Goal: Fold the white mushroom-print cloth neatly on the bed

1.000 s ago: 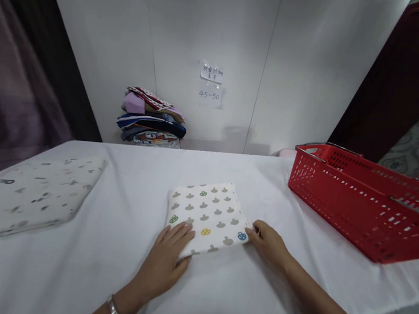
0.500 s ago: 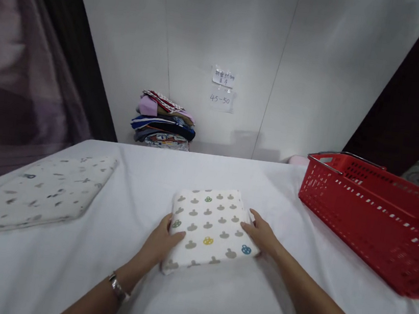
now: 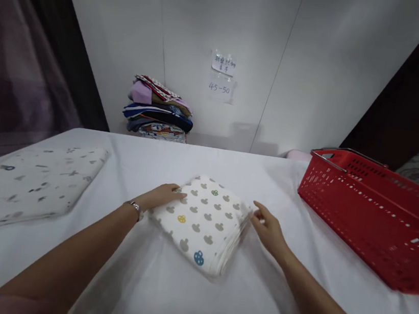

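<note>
A folded white cloth (image 3: 202, 215) with grey mushroom prints, and a few in yellow, green and blue, lies turned at an angle on the white-covered table. My left hand (image 3: 163, 197) grips its left corner, thumb on top and the other fingers partly hidden. At the right corner, the fingers of my right hand (image 3: 269, 232) pinch the layered edge. Several fold layers show along the cloth's near right side.
Another folded white cloth (image 3: 40, 181) with small dark prints lies on the left of the table (image 3: 120, 279). A red plastic basket (image 3: 370, 224) with metal handles stands at the right. Folded fabrics (image 3: 159, 112) are stacked by the back wall, left of paper signs (image 3: 222, 76).
The mushroom-print cloth has been turned clockwise, its blue mushroom swinging toward me. My left hand has moved up and slightly left with its corner; my right hand stays at the right side.
</note>
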{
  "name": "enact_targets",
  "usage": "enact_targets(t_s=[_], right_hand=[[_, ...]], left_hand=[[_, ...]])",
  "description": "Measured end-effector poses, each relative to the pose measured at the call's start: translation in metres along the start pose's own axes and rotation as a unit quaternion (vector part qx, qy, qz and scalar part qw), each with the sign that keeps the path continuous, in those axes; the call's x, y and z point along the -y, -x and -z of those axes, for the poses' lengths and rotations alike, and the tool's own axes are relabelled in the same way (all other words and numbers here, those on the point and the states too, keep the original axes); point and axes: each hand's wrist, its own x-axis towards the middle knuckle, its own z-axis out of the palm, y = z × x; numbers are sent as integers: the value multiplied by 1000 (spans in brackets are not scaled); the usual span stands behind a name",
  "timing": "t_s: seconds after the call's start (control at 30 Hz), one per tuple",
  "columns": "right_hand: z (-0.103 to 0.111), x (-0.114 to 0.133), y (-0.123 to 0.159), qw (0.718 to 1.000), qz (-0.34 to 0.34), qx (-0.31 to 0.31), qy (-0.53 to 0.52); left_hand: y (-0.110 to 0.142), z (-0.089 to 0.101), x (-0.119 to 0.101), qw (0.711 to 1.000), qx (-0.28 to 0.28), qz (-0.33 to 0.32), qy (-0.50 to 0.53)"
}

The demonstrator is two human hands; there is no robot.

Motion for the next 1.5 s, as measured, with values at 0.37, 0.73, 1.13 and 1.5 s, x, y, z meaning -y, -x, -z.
enact_targets(t_s=[0.37, 0.73, 1.13, 1.5], right_hand=[[-27, 8, -24, 978, -86, 189, 23], [-38, 15, -4, 979, -86, 159, 97], [-28, 13, 12, 949, 289, 75, 105], [-33, 10, 11, 916, 344, 115, 169]], left_hand=[[-64, 23, -32, 975, -73, -144, -153], [-21, 2, -11, 966, -182, -176, -56], [127, -52, -15, 958, -174, -221, -59], [123, -53, -20, 956, -149, -215, -135]])
